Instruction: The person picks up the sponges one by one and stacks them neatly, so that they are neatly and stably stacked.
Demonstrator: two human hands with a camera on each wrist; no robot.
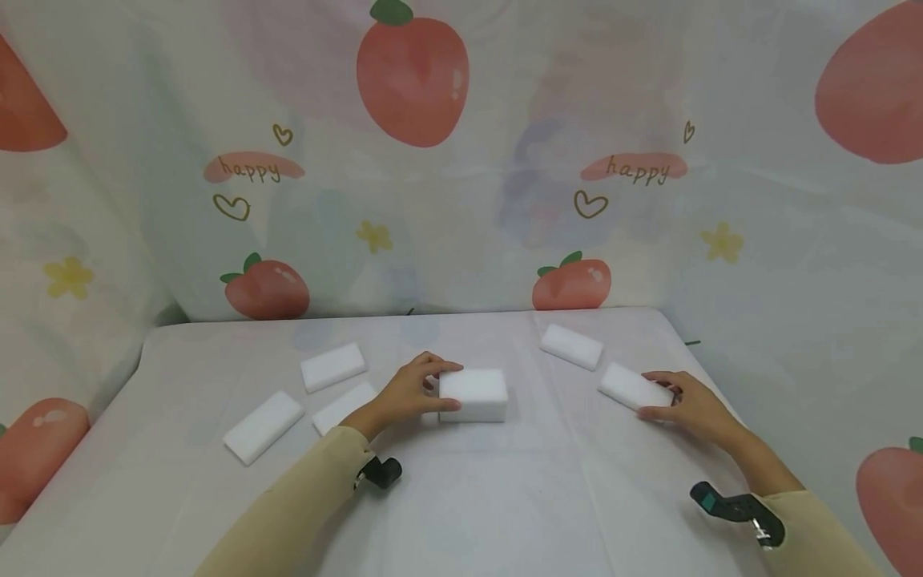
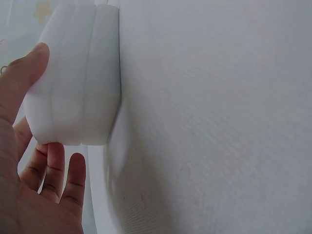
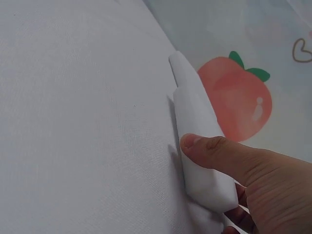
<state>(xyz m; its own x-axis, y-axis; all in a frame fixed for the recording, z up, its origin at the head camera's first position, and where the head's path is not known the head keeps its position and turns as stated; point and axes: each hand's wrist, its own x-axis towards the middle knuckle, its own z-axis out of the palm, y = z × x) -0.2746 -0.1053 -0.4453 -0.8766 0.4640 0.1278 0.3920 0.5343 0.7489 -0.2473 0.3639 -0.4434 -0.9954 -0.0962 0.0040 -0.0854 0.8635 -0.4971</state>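
At mid-table, a stack of white sponges (image 1: 473, 395) sits on the cloth, its three layers (image 2: 80, 78) lined up in the left wrist view. My left hand (image 1: 411, 390) holds the stack at its left end, with the thumb on the near side and the index finger at the far side. Over on the right, my right hand (image 1: 688, 405) pinches the end of a single white sponge (image 1: 629, 386) between thumb and fingers. The thumb lies across that sponge's near edge in the right wrist view; the other fingers are mostly hidden behind it.
Another white sponge (image 1: 571, 346) lies behind the one at right. Left of the stack lie three more: a far sponge (image 1: 333, 367), a near-left sponge (image 1: 263, 427), and a sponge (image 1: 342, 407) partly covered by my left arm. A patterned curtain (image 1: 461, 200) surrounds the white-covered table (image 1: 505, 505).
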